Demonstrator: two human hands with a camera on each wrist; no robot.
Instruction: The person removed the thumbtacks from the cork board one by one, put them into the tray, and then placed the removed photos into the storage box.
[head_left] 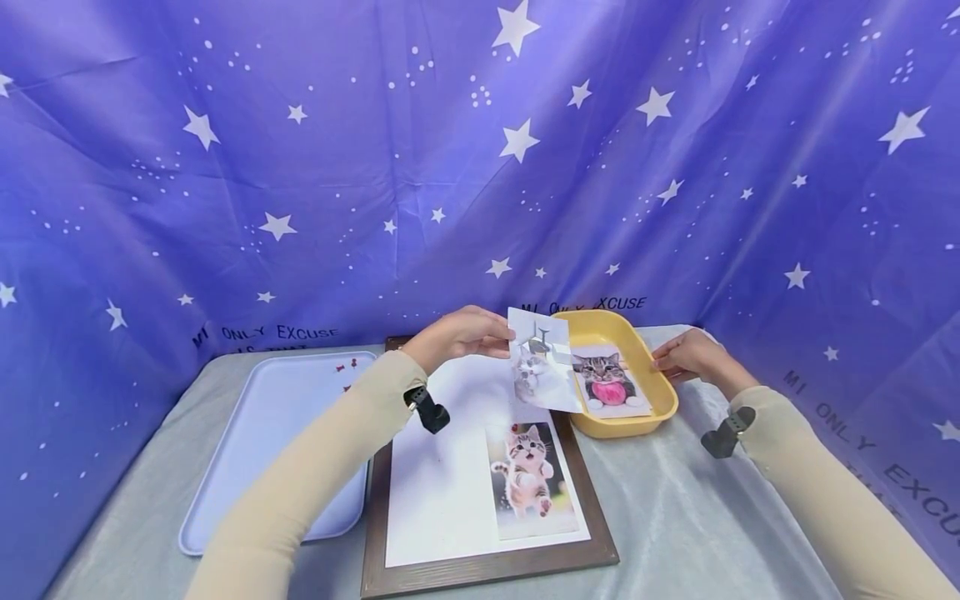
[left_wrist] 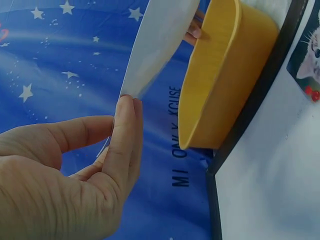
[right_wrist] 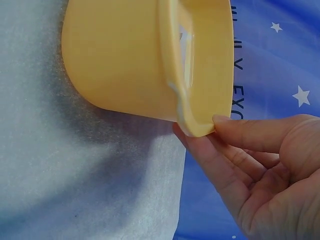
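My left hand (head_left: pixel 467 337) pinches the edge of a cat photo (head_left: pixel 542 367) between thumb and fingers, holding it tilted over the left side of a yellow tray (head_left: pixel 663 400). In the left wrist view the photo (left_wrist: pixel 160 45) shows its pale side above my fingertips. My right hand (head_left: pixel 697 357) grips the tray's right rim, thumb on top and fingers beneath, as the right wrist view shows at the rim (right_wrist: pixel 187 117). Inside the tray lies another photo, a tabby with a pink ball (head_left: pixel 606 387). A kitten photo (head_left: pixel 528 479) rests on the brown-framed white board (head_left: pixel 442 500).
A pale blue tray (head_left: pixel 262 433) stands left of the board, partly behind my left sleeve. Several red pushpins (head_left: pixel 354 363) lie at its far end. Grey cloth (head_left: pixel 660 517) covers the table, and a starry purple curtain (head_left: pixel 420 167) hangs behind.
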